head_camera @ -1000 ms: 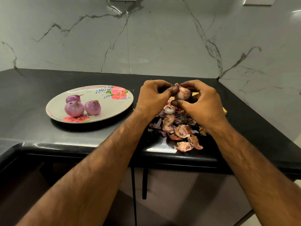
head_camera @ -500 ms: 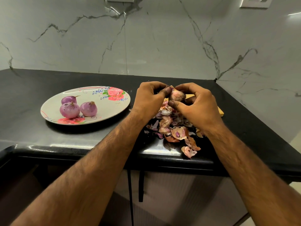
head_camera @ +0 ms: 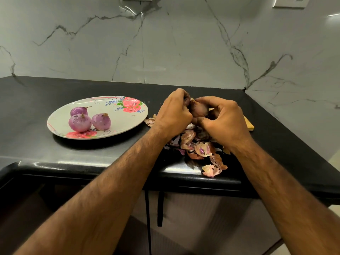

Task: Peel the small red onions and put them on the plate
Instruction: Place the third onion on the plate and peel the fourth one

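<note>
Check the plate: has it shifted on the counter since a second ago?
No. The plate keeps its place relative to the counter corner, and the peeled onions on it lie as before. Small shifts in the frame come from the camera.

I see a home kitchen: black counter (head_camera: 55, 92), veined marble backsplash (head_camera: 165, 43) at twelve o'clock, cabinet doors (head_camera: 202, 221) at six, floral plate (head_camera: 127, 122) at ten.

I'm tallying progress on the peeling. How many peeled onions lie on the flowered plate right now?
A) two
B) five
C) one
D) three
D: three purple peeled onions sit together on the left part of the flowered plate, while a fourth onion is held between the left hand and right hand above the pile of skins.
</note>
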